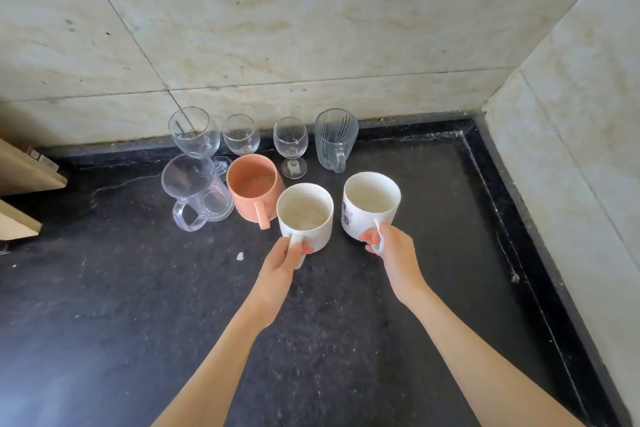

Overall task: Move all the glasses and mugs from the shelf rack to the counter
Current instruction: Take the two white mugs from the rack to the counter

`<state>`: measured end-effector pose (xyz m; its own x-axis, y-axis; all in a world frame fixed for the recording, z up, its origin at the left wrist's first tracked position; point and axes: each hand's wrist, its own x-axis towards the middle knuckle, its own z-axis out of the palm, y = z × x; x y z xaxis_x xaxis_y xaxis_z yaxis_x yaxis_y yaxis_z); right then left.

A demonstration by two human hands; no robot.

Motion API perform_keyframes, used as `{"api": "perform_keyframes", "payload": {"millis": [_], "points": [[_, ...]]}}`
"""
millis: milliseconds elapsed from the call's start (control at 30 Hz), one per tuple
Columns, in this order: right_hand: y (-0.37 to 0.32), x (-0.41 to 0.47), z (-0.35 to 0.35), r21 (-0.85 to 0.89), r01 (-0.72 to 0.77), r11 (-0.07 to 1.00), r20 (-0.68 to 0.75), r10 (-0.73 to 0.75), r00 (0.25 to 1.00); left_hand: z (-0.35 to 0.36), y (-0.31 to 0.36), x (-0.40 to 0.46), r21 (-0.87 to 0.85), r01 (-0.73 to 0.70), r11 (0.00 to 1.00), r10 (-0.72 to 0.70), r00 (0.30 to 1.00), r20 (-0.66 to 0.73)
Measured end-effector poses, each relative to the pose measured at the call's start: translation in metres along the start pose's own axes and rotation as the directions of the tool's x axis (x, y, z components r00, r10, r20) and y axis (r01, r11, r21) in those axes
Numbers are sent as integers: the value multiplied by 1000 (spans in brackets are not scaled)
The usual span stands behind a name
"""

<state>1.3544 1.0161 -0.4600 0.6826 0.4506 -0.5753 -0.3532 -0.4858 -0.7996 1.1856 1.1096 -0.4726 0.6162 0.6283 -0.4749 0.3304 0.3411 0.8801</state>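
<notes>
My left hand (pixel 282 262) grips the handle of a plain white mug (pixel 304 215) standing on the black counter (pixel 138 305). My right hand (pixel 393 248) grips the handle of a white mug with blue print (pixel 369 204), also resting on the counter. Just behind them stand an orange mug (pixel 254 187) and a clear glass mug (pixel 197 191). Along the wall are three stemmed glasses (pixel 194 132) (pixel 241 135) (pixel 291 146) and a ribbed glass mug (pixel 335 139).
Pale tiled walls (pixel 311 28) close the counter at the back and on the right. Wooden shelf edges (pixel 24 177) jut in at the far left. A small white chip (pixel 240 256) lies on the counter near my left hand.
</notes>
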Motion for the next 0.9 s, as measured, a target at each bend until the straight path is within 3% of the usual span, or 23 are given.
{"api": "perform_keyframes", "payload": {"millis": [167, 533, 767, 833, 900], "points": [[1, 17, 2, -79, 24, 997, 21, -22, 1000, 7, 7, 15, 7, 2, 1000, -2, 1000, -8], [-4, 33, -1, -30, 23, 999, 133, -19, 991, 13, 12, 37, 22, 35, 999, -33, 995, -95], [-10, 33, -3, -75, 31, 997, 131, -21, 991, 11, 22, 40, 39, 121, 992, -119, 992, -50], [-11, 32, -5, -157, 40, 987, 96, -25, 995, 14, 25, 40, 105, 126, 986, -117, 989, -90], [-9, 28, -8, -273, 93, 958, 65, -78, 995, 18, 28, 35, 285, 112, 952, -65, 984, -168]]}}
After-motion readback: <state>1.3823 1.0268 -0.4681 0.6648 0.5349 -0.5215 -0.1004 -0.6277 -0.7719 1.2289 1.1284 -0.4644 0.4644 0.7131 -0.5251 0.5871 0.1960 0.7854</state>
